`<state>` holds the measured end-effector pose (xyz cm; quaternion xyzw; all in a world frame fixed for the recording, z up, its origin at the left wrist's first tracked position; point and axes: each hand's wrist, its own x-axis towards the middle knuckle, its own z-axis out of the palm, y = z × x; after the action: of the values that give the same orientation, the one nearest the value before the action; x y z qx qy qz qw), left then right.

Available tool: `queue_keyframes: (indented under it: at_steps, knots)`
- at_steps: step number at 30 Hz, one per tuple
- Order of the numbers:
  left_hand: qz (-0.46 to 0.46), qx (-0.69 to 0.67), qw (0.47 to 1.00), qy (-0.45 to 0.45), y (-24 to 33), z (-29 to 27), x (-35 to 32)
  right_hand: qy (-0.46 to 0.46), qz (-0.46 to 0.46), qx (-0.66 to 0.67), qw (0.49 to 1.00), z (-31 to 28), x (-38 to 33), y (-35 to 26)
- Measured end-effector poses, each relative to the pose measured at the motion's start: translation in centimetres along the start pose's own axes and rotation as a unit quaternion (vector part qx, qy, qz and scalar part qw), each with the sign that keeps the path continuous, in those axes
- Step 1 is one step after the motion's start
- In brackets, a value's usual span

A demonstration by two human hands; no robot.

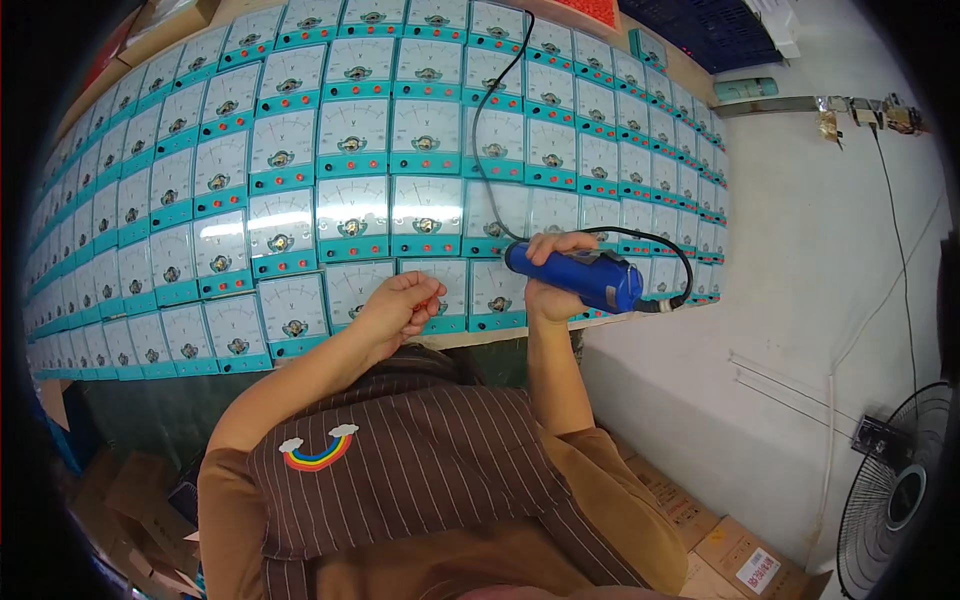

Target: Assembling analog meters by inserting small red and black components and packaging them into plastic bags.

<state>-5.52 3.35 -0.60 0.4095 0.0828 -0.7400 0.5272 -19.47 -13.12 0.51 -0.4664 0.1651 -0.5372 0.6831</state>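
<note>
My right hand [550, 275] is wrapped round a blue corded electric screwdriver [590, 280], its barrel lying level and its dark end toward the left. The black cord [686, 262] leaves its right end and loops back behind it. My left hand [402, 312] is closed, with small red pieces [432, 303] showing between the fingertips; their exact kind is hard to make out. Both hands hover over the front row of teal-framed analog panel meters. Closest to the left hand is one meter [446, 275], partly covered by it; another meter [495, 300] lies beside the screwdriver.
Several rows of such meters [355, 205] cover the table, most with red and black terminals. A tray of red pieces [590, 10] and a dark blue crate [705, 35] are at the back. A fan [905, 495] and cardboard boxes [735, 555] stand at the lower right, by a white wall.
</note>
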Motion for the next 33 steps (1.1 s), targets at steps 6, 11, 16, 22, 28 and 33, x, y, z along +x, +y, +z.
queue_keyframes:
  at_steps: [6,11,16,22,28,33]
  knots:
    - [-0.001,0.026,1.000,0.014,0.0,0.9,0.1,-0.046,-0.009,-0.086,0.995,1.9,-1.0,0.3]
    - [-0.028,0.036,0.999,-0.021,0.2,0.4,-0.2,0.063,0.004,-0.022,0.998,0.4,0.1,-0.7]
    - [0.035,0.002,0.999,0.029,0.1,1.2,0.3,0.109,0.093,0.145,0.979,0.5,1.3,-4.4]
    - [0.034,0.004,0.999,-0.013,0.4,3.3,0.5,0.043,0.179,0.246,0.951,3.2,-0.3,-5.2]
    - [0.026,-0.015,0.999,0.026,0.4,2.4,0.8,0.093,0.048,0.080,0.991,1.0,0.6,-4.8]
    - [0.009,0.007,1.000,-0.009,0.0,1.3,0.3,0.069,-0.031,-0.055,0.996,-1.6,1.0,-3.3]
